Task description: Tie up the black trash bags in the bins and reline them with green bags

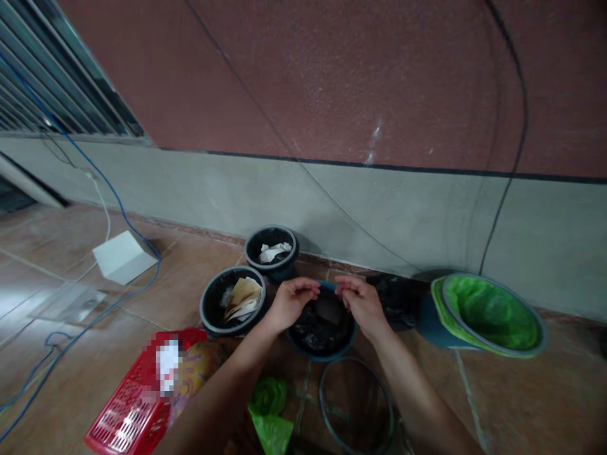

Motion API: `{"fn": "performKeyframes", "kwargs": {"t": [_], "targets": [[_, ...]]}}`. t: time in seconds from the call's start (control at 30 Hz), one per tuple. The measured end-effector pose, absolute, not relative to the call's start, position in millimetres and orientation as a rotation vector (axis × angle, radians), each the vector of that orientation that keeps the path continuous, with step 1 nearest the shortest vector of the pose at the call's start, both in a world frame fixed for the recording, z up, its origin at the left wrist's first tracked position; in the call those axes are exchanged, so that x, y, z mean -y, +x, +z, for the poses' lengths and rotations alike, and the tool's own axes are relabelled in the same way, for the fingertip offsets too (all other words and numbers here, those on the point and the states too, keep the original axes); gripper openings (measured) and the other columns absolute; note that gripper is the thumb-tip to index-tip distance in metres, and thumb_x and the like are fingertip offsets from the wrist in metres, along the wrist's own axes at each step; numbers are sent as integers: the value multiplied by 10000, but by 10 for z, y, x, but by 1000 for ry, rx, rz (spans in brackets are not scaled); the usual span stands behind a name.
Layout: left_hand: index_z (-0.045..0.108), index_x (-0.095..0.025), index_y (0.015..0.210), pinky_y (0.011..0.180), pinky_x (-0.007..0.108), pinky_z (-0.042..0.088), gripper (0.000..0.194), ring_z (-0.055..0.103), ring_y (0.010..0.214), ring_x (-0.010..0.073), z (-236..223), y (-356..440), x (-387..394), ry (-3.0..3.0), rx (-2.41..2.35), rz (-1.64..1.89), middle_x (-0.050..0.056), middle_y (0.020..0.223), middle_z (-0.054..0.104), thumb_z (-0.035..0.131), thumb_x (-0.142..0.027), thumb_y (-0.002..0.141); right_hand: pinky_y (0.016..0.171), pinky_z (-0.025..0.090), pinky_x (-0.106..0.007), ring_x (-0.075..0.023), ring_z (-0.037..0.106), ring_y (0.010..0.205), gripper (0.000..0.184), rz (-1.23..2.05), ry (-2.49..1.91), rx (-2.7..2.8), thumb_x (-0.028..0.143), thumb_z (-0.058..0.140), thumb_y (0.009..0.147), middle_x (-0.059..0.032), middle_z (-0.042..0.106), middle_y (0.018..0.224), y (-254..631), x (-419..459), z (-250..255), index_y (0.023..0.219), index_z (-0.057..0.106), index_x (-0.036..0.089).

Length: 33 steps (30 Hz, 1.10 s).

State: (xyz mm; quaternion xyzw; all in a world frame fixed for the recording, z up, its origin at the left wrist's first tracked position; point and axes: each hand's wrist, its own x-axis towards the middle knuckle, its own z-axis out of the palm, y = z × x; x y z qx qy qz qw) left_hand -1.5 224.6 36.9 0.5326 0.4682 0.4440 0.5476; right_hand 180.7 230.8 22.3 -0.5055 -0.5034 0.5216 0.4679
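A small blue bin (344, 347) stands on the floor in front of me, with a black trash bag (317, 330) spread inside it. Over the bin's far left rim, my left hand (294, 302) is closed in a pinch at the bag's edge. Opposite it, my right hand (362, 306) pinches the bag near the far right rim. The thin edge between my fingers is hard to see. A loose grey ring (323, 404), like a bin rim, lies on the tiles just nearer to me. Beside it is a bright green plastic bag roll (268, 398).
Two bins with paper, a nearer one (203, 314) and a farther one (247, 249), stand left. A green-lined bin (429, 325) leans right, near a black bag (396, 303). A red basket (126, 404), white box (124, 258) and blue cable (114, 305) lie left.
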Motion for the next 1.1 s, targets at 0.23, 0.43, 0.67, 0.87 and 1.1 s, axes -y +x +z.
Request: {"fn": "performKeyframes", "kwargs": {"t": [0.23,0.43,0.67,0.87,1.1], "targets": [[674,-158,967,874,297,477,284,636,905,171,586,61,-2292,1607,-1087,949,49,948,695,444,-120,804,621,405,-258,-143,564,660,214,1247,-1158,1728,201,593,672,-7,663,740,1530,-2362,284,879,641,185],[545,-176,1214,996,340,401,529,549,1120,219,418,-120,-2413,1726,-1299,979,80,1215,596,621,-137,692,561,361,-240,-115,508,542,359,1147,-1242,1758,361,461,856,-9,586,548,1558,-2439,336,566,581,187],[606,-169,750,855,288,438,302,580,830,167,-33,49,-2401,1511,-1097,830,39,820,655,484,-432,835,488,339,-213,-81,451,480,272,1322,-1141,1663,396,499,822,17,587,587,1743,-2542,387,751,640,175],[445,-198,660,608,250,437,314,407,472,83,-287,50,-2466,964,-1231,1147,-61,507,416,462,-470,818,521,380,-227,-116,522,543,236,1075,-1335,1458,326,521,783,-2,625,616,2118,-2510,346,897,660,172],[597,-171,706,641,248,425,125,542,680,147,-308,269,-2564,1440,-1080,814,19,685,601,592,-296,719,600,422,-217,-108,585,633,251,1349,-1006,2049,134,463,766,12,668,693,1764,-2524,692,885,675,200]]}}
